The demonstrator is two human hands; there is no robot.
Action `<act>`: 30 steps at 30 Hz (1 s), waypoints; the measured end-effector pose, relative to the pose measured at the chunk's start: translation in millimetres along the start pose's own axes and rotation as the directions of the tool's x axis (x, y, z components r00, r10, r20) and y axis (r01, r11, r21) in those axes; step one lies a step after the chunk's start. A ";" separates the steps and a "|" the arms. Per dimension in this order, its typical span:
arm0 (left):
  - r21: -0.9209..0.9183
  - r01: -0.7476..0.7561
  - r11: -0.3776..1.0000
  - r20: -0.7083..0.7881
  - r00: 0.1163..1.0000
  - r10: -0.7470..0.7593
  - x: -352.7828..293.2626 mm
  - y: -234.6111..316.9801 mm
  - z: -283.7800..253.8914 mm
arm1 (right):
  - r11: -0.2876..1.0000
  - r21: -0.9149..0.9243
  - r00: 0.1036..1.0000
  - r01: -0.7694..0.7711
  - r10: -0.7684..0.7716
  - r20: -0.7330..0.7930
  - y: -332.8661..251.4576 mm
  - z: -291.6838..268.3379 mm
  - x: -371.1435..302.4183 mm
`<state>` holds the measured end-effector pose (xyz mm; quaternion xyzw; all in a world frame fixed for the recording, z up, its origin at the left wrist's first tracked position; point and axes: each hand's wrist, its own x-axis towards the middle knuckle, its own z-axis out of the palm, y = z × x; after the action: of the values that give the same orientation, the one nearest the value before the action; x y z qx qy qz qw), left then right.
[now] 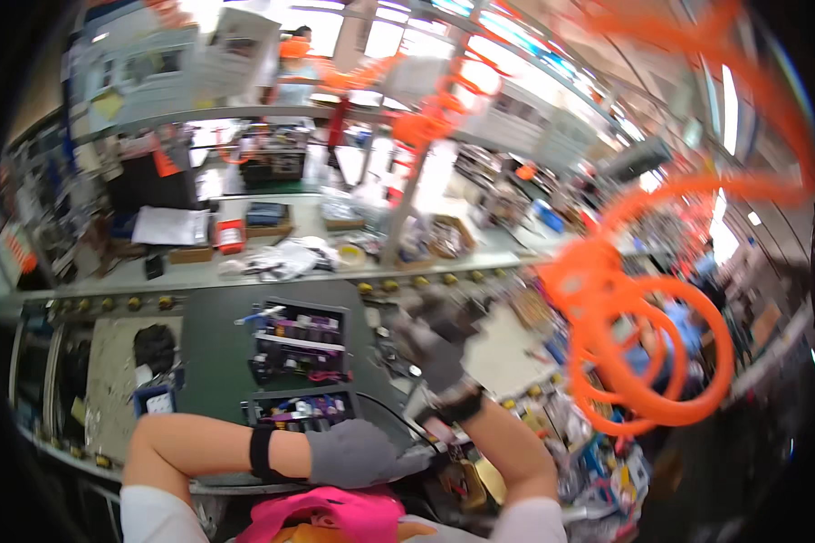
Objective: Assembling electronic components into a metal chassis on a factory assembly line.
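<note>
My left hand (358, 452), in a grey glove with a black wrist band, reaches across in front of my body at the near edge of the dark green work mat. Its fingertips point right beside a black cable; whether they hold anything is hidden. Raised at the mat's right side is my right hand (436, 348), also gloved and smeared by motion. Something dark shows at its fingers, too blurred to name. Left of it, a black tray (301, 344) of small dark parts with coloured wires lies on the mat (217, 353). A second similar tray (303, 409) sits nearer me, next to my left forearm.
Orange coiled hoses (652, 353) hang close on the right. A roller rail (426, 276) crosses behind the mat. Beyond it, a shelf holds cartons (448, 237), papers (169, 226) and a red container (230, 237). Mixed loose parts (607, 480) crowd the lower right.
</note>
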<state>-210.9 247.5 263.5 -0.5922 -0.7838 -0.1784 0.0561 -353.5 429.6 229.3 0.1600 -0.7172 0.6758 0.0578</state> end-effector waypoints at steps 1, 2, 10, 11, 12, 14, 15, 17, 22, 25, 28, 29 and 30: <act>-0.066 0.136 0.988 0.248 0.962 -0.116 -21.4 -2.7 -15.5 | 0.984 0.061 0.983 0.169 -0.173 0.064 -44.3 18.5 -29.2; -0.128 0.245 0.961 0.486 0.860 -0.154 -34.4 -8.1 -21.9 | 0.885 0.465 0.999 -0.009 -0.017 0.051 -63.6 14.8 -44.5; -0.359 0.374 0.855 0.291 0.915 -0.279 -85.7 -4.7 -35.3 | 0.723 0.684 0.984 0.098 -0.171 0.040 -61.4 20.6 -77.5; -0.492 0.329 0.806 0.026 0.931 -0.365 -96.1 -10.4 -45.1 | 0.673 0.721 0.969 0.169 -0.246 0.002 -57.6 20.4 -81.1; -0.600 0.226 0.767 -0.234 0.867 -0.439 -102.2 -17.0 -51.3 | 0.620 0.743 0.946 0.250 -0.322 -0.049 -54.4 16.0 -84.7; -0.887 0.258 0.383 -0.282 0.352 -0.892 -109.8 -28.0 -59.6 | 0.561 0.568 0.796 0.603 -0.371 -0.478 -41.9 13.4 -83.1; -0.885 0.258 0.388 -0.278 0.375 -0.884 -110.3 -37.6 -59.8 | 0.574 0.469 0.716 0.671 -0.338 -0.611 -38.0 10.8 -81.2; -0.798 0.338 0.500 -0.359 0.399 -0.843 -111.7 -44.1 -57.5 | 0.531 0.486 0.691 0.694 -0.299 -0.658 -47.0 10.9 -67.4; -0.403 0.543 0.737 -0.042 0.794 -0.607 -117.0 -75.9 -37.2 | 0.749 0.596 0.954 0.290 -0.176 -0.242 -70.3 -20.9 -23.6; -0.114 0.560 0.821 0.509 0.742 -0.436 -113.1 -64.7 -31.6 | 0.834 0.552 1.000 0.006 -0.019 0.017 -66.0 -25.1 -16.8; -0.174 0.456 0.873 0.652 0.718 -0.245 -109.5 -50.5 -24.9 | 0.776 0.625 0.986 -0.090 -0.018 0.163 -46.0 -3.9 -26.3; -0.175 0.468 0.866 0.657 0.711 -0.251 -111.1 -51.5 -24.8 | 0.758 0.643 0.988 -0.106 0.009 0.152 -45.2 -4.8 -30.9; -0.308 0.550 0.776 0.502 0.787 -0.359 -120.6 -49.4 -26.5 | 0.736 0.663 0.987 -0.136 0.040 0.158 -45.4 0.1 -40.5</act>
<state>-225.7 117.2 241.5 -0.4002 -0.8381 -0.2280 -0.2925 -301.3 434.0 260.3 0.1804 -0.4348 0.8783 -0.0839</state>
